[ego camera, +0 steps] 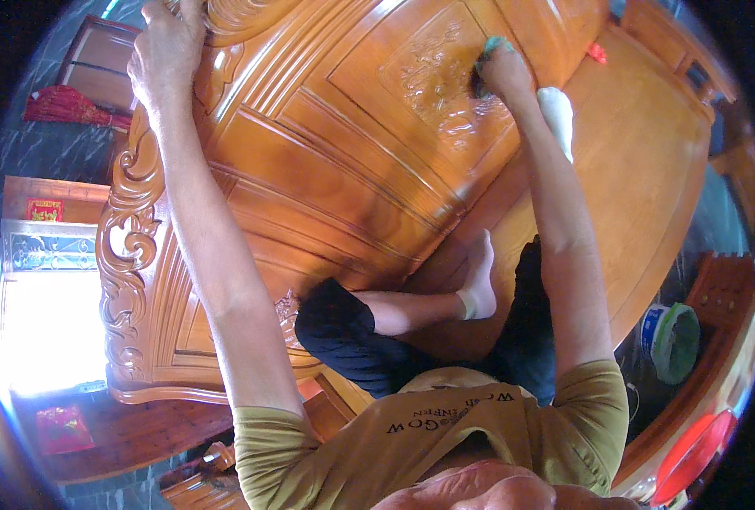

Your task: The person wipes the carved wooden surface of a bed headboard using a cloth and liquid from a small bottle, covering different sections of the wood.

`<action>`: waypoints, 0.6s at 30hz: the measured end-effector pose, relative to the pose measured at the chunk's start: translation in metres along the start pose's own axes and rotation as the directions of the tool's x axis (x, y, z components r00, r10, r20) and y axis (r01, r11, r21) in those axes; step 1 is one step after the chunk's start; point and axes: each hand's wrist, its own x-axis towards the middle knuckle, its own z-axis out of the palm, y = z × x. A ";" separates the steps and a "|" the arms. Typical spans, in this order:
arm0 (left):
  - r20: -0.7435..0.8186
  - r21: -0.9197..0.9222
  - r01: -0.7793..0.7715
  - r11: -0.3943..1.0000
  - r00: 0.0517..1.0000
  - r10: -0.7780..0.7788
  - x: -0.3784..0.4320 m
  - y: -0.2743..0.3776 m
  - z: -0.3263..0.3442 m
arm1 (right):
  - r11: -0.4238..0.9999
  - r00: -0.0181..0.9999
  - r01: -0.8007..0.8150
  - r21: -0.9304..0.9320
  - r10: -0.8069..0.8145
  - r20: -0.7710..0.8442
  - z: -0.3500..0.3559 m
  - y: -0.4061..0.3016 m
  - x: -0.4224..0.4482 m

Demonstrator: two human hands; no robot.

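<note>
A large varnished wooden bench with a carved backrest fills the middle of the view. My right hand is closed around a green cloth and presses it against the relief-carved panel of the backrest. At the upper left my left hand grips the scrolled top rail; its fingertips are cut off by the picture's edge. I am on the wooden seat with one leg bent. One socked foot points toward the backrest, and a white sock shows beside my right forearm.
A green-rimmed bin stands on the dark floor at the right. A red object lies by the seat's far end. Red cloth and a bright doorway appear at the left. A red round object is at lower right.
</note>
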 end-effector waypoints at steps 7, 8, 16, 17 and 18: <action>0.016 -0.040 -0.021 0.999 1.000 0.021 0.002 0.015 -0.001 | 0.961 0.917 -0.275 0.040 0.249 0.310 0.006 0.055 0.000; 0.015 -0.040 -0.025 0.999 1.000 0.025 0.005 0.021 -0.001 | 0.939 0.877 -0.343 0.020 0.313 0.364 0.004 0.065 0.002; 0.013 -0.001 0.023 1.000 1.000 -0.023 -0.005 -0.001 -0.003 | 0.923 0.812 -0.382 -0.037 0.354 0.464 -0.068 0.000 -0.054; 0.011 0.003 0.024 1.000 1.000 -0.025 -0.005 -0.004 -0.005 | 0.945 0.831 -0.326 -0.036 0.305 0.465 -0.067 0.000 -0.050; 0.006 -0.014 0.011 1.000 1.000 -0.011 0.000 0.004 -0.004 | 0.976 0.904 -0.217 -0.011 0.205 0.375 -0.050 0.019 -0.032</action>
